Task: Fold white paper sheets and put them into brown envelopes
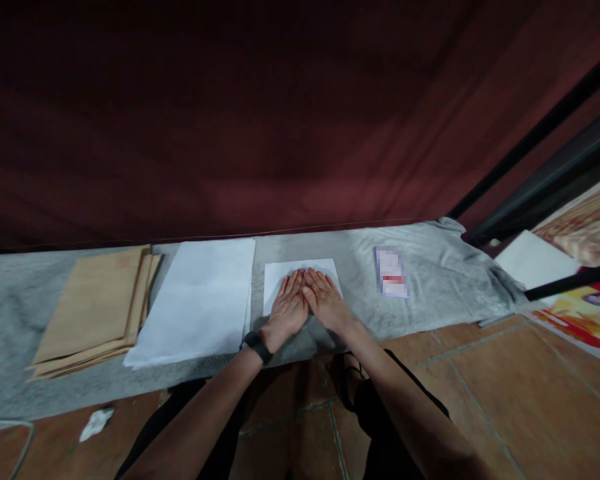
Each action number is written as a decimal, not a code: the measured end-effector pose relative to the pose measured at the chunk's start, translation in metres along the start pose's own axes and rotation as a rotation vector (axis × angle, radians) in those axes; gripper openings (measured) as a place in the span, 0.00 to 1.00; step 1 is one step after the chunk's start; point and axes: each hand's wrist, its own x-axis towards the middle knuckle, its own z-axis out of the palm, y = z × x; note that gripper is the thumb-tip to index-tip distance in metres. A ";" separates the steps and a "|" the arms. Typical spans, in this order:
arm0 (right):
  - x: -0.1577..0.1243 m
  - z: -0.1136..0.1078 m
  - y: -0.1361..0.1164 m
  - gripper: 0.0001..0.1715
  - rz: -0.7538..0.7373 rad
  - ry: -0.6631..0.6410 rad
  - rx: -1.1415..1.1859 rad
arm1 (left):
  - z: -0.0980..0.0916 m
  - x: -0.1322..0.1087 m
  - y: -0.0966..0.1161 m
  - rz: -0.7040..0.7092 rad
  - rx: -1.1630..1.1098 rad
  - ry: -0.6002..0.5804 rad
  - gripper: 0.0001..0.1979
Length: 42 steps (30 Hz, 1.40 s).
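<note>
Paper lies on the grey cloth in front of you, partly covered by your left hand and right hand, both palm down. Fingers of each hand are straight and close together; the 2 hands touch, right thumb against the left hand. Left of the paper: larger white sheets, then brown envelopes. Right of it: a small item, blurred, pale with a red band.

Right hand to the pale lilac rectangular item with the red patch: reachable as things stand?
Probably yes. The right hand lies flat on the small white paper sheet, its thumb against the left hand. Past the sheet's edge, only grey fabric shows before the lilac item; nothing visible blocks the way.
</note>
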 end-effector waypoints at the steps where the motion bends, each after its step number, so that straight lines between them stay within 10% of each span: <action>1: 0.005 0.003 -0.002 0.34 -0.003 -0.007 0.001 | 0.003 0.003 -0.003 -0.008 0.010 -0.013 0.29; 42: -0.018 0.003 0.045 0.35 0.210 0.219 -0.236 | -0.007 -0.019 -0.031 -0.272 0.062 0.185 0.30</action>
